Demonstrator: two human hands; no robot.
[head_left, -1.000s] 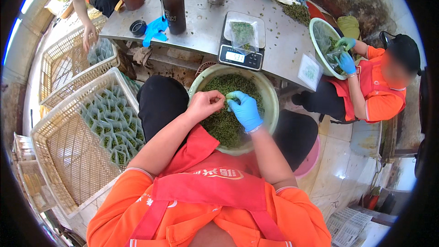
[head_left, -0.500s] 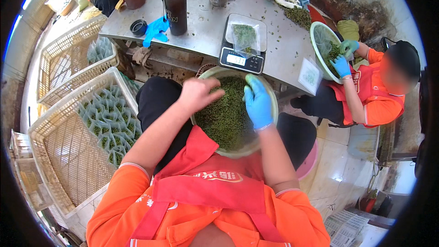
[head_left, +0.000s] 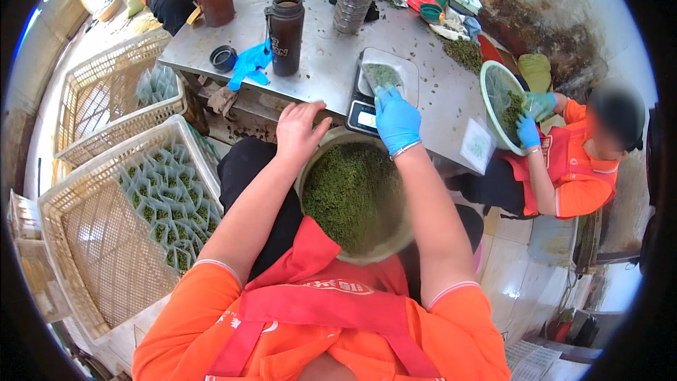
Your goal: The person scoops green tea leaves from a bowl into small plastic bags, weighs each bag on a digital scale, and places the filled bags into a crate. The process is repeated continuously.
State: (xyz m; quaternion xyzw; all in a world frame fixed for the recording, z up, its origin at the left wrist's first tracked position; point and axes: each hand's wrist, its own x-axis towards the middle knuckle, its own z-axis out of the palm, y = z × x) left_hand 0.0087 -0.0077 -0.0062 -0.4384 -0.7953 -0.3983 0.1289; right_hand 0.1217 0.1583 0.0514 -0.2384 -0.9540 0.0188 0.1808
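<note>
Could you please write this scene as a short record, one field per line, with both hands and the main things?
Left hand: bare, fingers extended, nothing visible in it, near the table edge
Right hand: blue-gloved, fingers at the bag on the scale
Basin: between the person's legs, holding small green pieces
Nearer crate: at left, rows of filled bags
Co-worker: at right, gloved hands at a second basin

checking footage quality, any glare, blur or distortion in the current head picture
Head view: the near crate looks bowed by the fisheye; glare whitens the upper left; the floor tiles catch a bright reflection; the basin is hazy at lower right; the co-worker's head is blurred.
</note>
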